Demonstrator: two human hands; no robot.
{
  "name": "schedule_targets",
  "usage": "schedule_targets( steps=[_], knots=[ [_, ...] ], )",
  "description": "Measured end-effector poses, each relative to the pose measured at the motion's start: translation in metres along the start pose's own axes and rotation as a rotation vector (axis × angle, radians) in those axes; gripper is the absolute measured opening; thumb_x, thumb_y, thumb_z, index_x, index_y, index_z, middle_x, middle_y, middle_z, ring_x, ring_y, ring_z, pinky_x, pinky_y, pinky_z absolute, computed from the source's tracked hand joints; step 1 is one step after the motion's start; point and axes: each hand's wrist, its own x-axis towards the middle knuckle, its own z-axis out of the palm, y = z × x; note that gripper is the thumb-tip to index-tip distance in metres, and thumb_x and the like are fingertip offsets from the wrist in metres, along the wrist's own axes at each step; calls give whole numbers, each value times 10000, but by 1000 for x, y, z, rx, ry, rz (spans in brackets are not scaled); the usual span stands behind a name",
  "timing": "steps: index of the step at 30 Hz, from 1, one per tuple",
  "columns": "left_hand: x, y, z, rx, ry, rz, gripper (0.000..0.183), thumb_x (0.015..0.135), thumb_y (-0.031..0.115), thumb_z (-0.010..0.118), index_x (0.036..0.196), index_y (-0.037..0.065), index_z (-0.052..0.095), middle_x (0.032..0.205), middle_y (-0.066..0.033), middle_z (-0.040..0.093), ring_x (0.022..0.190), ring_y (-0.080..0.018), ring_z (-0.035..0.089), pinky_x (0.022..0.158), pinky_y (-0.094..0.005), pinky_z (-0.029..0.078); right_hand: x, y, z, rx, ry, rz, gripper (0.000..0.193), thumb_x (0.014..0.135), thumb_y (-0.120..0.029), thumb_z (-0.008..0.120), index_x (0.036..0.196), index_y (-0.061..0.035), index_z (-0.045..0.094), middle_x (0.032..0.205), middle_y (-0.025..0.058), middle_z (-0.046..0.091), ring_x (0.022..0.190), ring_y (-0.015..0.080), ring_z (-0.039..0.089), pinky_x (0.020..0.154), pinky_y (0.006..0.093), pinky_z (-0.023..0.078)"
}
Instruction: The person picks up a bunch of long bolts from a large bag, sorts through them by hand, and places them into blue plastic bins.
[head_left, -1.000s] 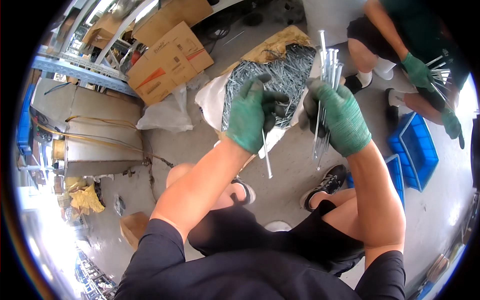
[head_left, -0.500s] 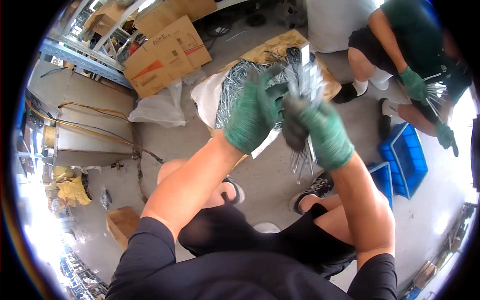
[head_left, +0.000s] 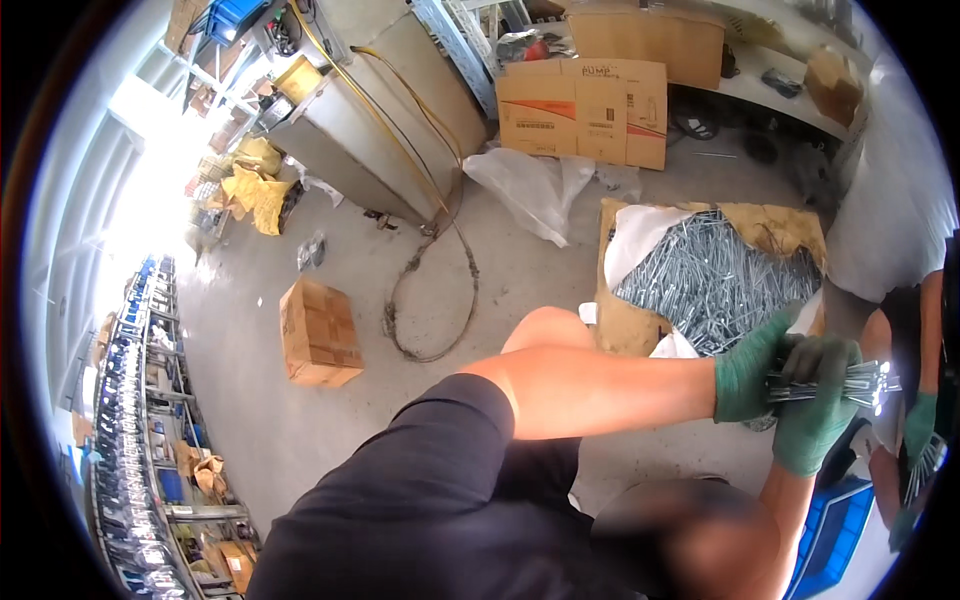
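- Bundle of nail-like metal rods [head_left: 868, 383], at right, clasped in the curled right hand [head_left: 824, 420].
- Left hand [head_left: 748, 372] just beside it, fingers partly hidden; cannot tell whether they pinch.
- Farther, loose rods [head_left: 715, 280] in an open carton [head_left: 625, 322].
- Near right, a blue crate [head_left: 845, 530].

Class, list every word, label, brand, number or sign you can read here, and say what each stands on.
Cardboard box with a red stripe: dark printing along its top edge, which I won't copy out.
Same box, under the stripe and in the middle: too small to read.
Shelves at lower left: any labels are too small or blurred.
Bundle of metal rods: no lettering visible.
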Motion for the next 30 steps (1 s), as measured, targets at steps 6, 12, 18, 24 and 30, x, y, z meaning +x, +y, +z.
schedule_targets(
  steps=[6, 12, 18, 24, 30],
  knots=[
    [-26, 26, -43, 191, -30, 98, 556, 979, 645, 458, 1005, 133, 671, 1072, -76, 666, 1058, -236, 628, 940, -447, 516, 8, 10, 1, -53, -60, 158, 285, 988, -306, 654, 924, -51, 544, 796, 77, 601, 676, 177, 594, 601, 293, 467],
    [-16, 10, 11, 365, 239, 64, 588, 1009, 609, 413, 1245, 102, 596, 1181, -102, 635, 1133, -275, 608, 1038, -551, 481, 17, -7, -27, -55, -54, 146, 402, 989, -363, 645, 769, -31, 585, 681, 81, 619, 536, 114, 571, 515, 248, 475],
    [-25, 2, 2, 447, 243, -5, 685, 987, 645, 408, 1396, 102, 496, 1311, -116, 573, 1220, -272, 570, 1045, -549, 478, 6, -12, -27, -1, -73, 187, 482, 959, -489, 656, 809, -46, 541, 708, 82, 599, 495, 100, 499, 514, 267, 493],
    [-25, 5, 0, 342, 104, 25, 610, 1014, 526, 464, 1456, 105, 453, 1330, -82, 559, 1219, -222, 570, 1064, -443, 480, -1, -6, -27, -409, -103, 110, 342, 925, -311, 747, 807, -42, 572, 767, 64, 654, 585, 76, 534, 523, 239, 453],
    [-23, 0, -12, 490, 118, -6, 477, 1036, 430, 472, 1386, 107, 517, 1256, -60, 604, 1165, -193, 592, 1056, -402, 491, -6, -16, -27, -535, -149, 204, 272, 948, -281, 687, 854, -31, 636, 757, 35, 657, 595, 77, 517, 543, 237, 441]
  ],
)
